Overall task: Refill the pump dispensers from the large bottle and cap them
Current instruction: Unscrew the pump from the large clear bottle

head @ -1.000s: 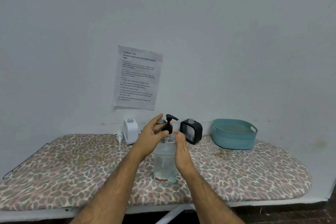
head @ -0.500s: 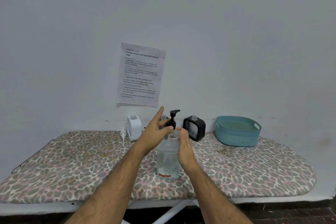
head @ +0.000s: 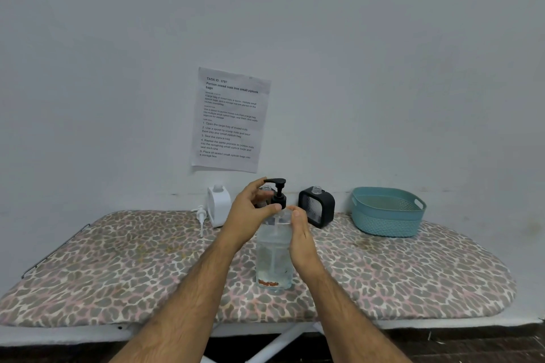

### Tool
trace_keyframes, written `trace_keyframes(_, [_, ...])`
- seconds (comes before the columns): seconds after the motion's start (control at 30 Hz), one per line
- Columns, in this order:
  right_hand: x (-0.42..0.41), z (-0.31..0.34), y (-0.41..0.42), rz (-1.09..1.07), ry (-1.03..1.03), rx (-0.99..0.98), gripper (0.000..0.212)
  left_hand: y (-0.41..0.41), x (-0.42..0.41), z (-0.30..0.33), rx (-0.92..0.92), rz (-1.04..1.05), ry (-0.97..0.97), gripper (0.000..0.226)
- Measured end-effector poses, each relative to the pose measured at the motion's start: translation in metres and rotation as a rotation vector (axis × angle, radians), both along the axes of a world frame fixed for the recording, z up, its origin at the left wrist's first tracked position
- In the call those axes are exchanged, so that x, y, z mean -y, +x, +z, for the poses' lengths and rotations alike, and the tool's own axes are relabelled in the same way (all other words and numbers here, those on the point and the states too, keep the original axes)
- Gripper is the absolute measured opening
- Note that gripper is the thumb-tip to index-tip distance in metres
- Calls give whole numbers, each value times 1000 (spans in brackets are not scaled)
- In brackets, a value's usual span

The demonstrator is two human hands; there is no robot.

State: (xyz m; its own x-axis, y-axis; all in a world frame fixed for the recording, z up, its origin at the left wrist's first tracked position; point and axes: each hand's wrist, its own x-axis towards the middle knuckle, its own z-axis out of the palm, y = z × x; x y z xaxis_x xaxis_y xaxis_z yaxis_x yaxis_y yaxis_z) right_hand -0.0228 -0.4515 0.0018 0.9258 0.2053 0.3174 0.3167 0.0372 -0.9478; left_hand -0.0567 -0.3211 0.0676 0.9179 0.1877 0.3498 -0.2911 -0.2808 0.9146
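Note:
A large clear bottle (head: 274,256) with clear liquid stands upright in the middle of the ironing board (head: 124,274). A black pump head (head: 277,193) sits on its neck. My left hand (head: 250,209) curls round the black pump collar, thumb in front. My right hand (head: 299,233) grips the bottle's shoulder from the right. A white dispenser (head: 218,205) with no pump stands at the back left, its white pump (head: 201,216) lying beside it. A black dispenser (head: 317,206), also without a pump, stands at the back right.
A teal plastic basket (head: 387,212) sits at the back right of the board. A printed sheet (head: 231,119) is taped to the white wall behind. A third small container is partly hidden behind my left hand. The board's front edge runs close below my forearms.
My left fingers have curled in around the pump collar, and the pump nozzle has turned from pointing right to pointing left. The bottle and my right hand stay put.

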Motion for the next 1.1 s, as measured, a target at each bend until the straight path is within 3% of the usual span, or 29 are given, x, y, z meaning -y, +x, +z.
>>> trace_keyframes(0.23, [1, -2, 1, 9, 0, 13, 39, 2, 13, 5, -26, -26, -50, 39])
trace_keyframes(0.7, [1, 1, -1, -16, -30, 8, 36, 1, 16, 24, 49, 44, -126, 49])
trace_keyframes(1.1, [0, -2, 2, -49, -47, 19, 41, -13, 12, 59, 179, 87, -181, 27])
